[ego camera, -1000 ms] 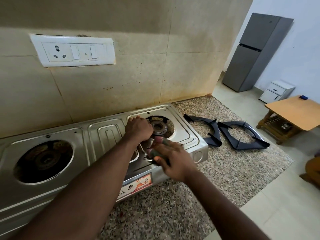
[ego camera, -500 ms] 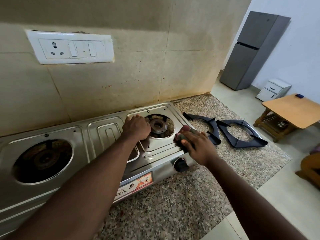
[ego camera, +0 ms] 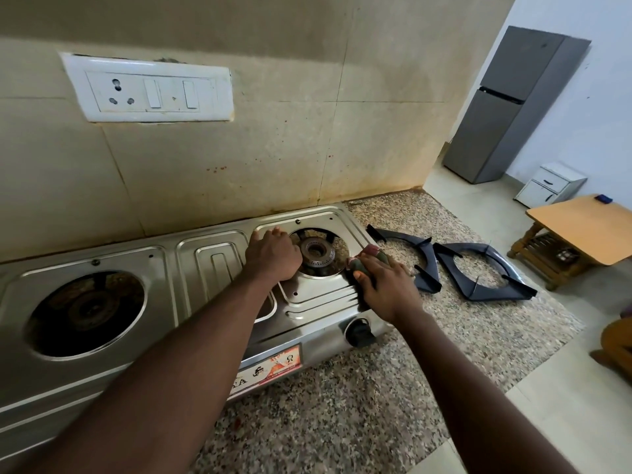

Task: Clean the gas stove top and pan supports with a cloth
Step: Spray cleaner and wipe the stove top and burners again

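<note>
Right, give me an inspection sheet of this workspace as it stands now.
Surface: speckled granite counter, against a stained tiled wall.
Job's things: steel gas stove, both burners bare; two black pan supports off the stove, lying on the counter to its right; cloth at the stove's right edge.
Clutter: nothing seen.
Grippers: left hand resting on the stove beside the right burner, holding nothing visible; right hand pressing the cloth down, fingers over it.
Cables: nothing seen; switch plate with empty socket.
Surroundings: grey fridge, white drawer unit, wooden table.
</note>
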